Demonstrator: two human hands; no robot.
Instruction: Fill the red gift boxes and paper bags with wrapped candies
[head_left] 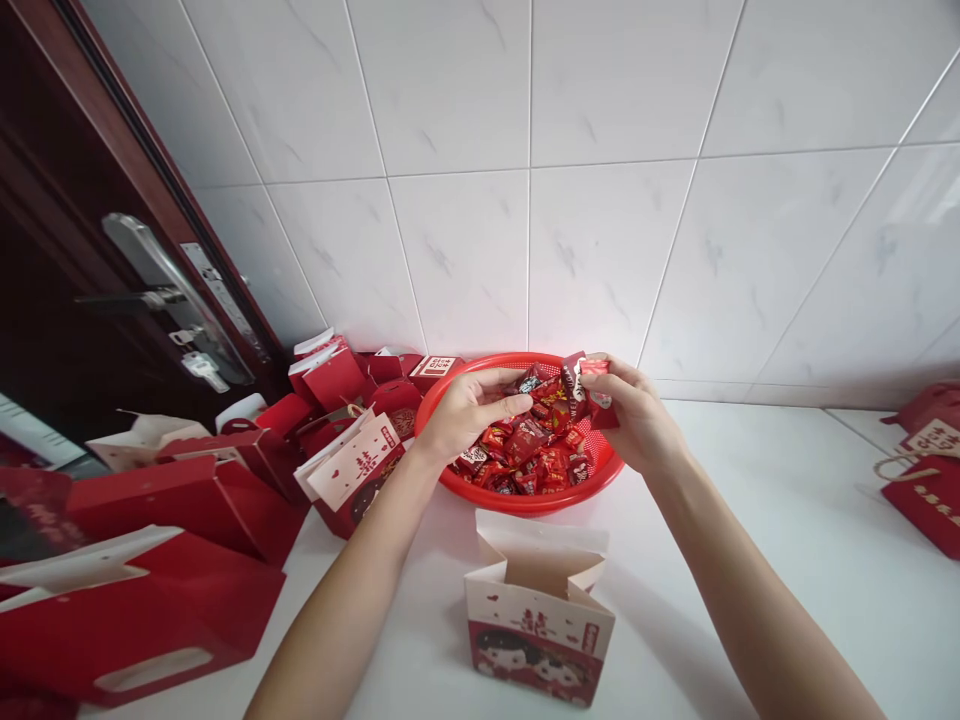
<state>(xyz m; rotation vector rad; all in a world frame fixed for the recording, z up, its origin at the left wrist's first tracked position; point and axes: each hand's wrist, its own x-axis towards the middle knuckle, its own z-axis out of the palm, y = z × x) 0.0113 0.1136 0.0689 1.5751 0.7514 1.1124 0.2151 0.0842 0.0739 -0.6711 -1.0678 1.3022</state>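
Observation:
A red plastic basket (517, 503) full of small wrapped candies (525, 440) stands on the white table against the tiled wall. My right hand (630, 405) is closed on red candy packets (600, 385) at the basket's right side. My left hand (469, 410) reaches over the basket's left rim, thumb and fingers apart above the candies; its farther fingers are partly hidden. Nearer to me, between my forearms, an open paper gift box (536, 625) stands upright. It is white and red, with two cartoon figures on its front. The visible part of its inside shows no candies.
Several red gift boxes (225, 500) crowd the left side, some with open tops. Behind them is a dark door with a metal handle (142, 250) and hanging keys (202, 365). More red boxes (926, 490) with a rope handle sit at the right edge.

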